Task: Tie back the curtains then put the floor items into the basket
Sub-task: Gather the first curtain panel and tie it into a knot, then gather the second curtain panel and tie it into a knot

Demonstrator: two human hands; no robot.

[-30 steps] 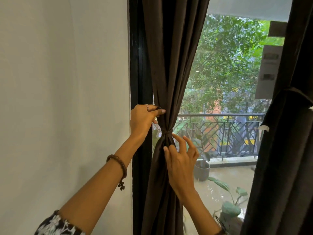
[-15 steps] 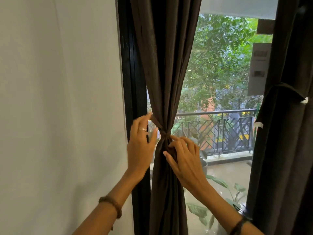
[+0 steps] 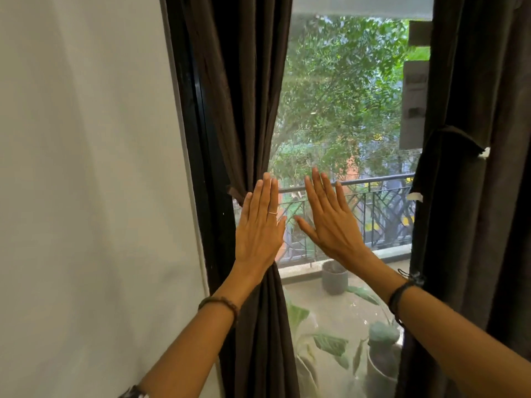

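The dark brown left curtain (image 3: 241, 110) hangs gathered beside the black window frame, cinched at the waist by a matching tie (image 3: 233, 193) whose end sticks out to the left. My left hand (image 3: 260, 225) is flat, fingers straight and pointing up, in front of that cinched spot. My right hand (image 3: 330, 222) is also flat with fingers spread, held up before the window glass, apart from the curtain. The right curtain (image 3: 474, 196) is gathered too, with a dark tie (image 3: 451, 136) round it. No basket or floor items are in view.
A white wall (image 3: 86, 182) fills the left side. Through the glass I see a balcony railing (image 3: 382, 196), a grey pot (image 3: 334, 278), leafy plants (image 3: 330, 343) and trees. The floor inside is out of view.
Both hands have let go of the left curtain's tie and opened flat, fingers up. The right hand has moved off to the right. The view shifted slightly left.
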